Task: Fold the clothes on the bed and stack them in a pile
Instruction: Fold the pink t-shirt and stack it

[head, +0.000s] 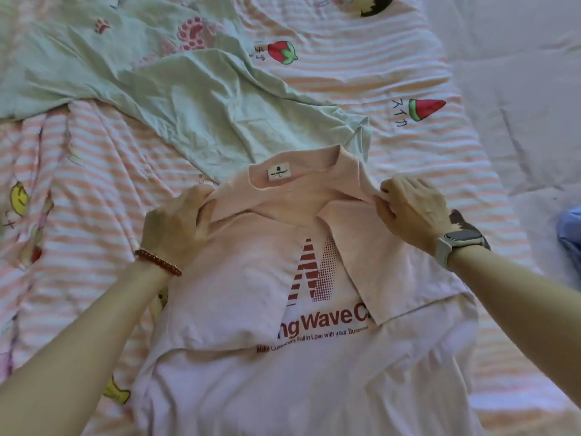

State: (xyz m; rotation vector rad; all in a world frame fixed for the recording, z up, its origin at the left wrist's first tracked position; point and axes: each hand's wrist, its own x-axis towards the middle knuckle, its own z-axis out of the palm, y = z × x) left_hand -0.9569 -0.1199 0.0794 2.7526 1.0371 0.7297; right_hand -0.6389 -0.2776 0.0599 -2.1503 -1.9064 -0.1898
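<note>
A pale pink T-shirt [301, 366] with dark red lettering lies front up on the bed, both sleeves folded inward over the chest. My left hand [176, 225] grips its left shoulder beside the collar. My right hand [412, 206] pinches the right shoulder. The collar with its white label [279, 173] is lifted a little between the two hands. A crumpled mint-green garment [163, 83] with pink paw prints lies spread out beyond the shirt, at the upper left.
The bed is covered by a pink-and-white striped sheet [361, 67] printed with fruit cartoons. A plain white quilt [528, 89] runs along the right side. Something blue [570, 234] shows at the right edge.
</note>
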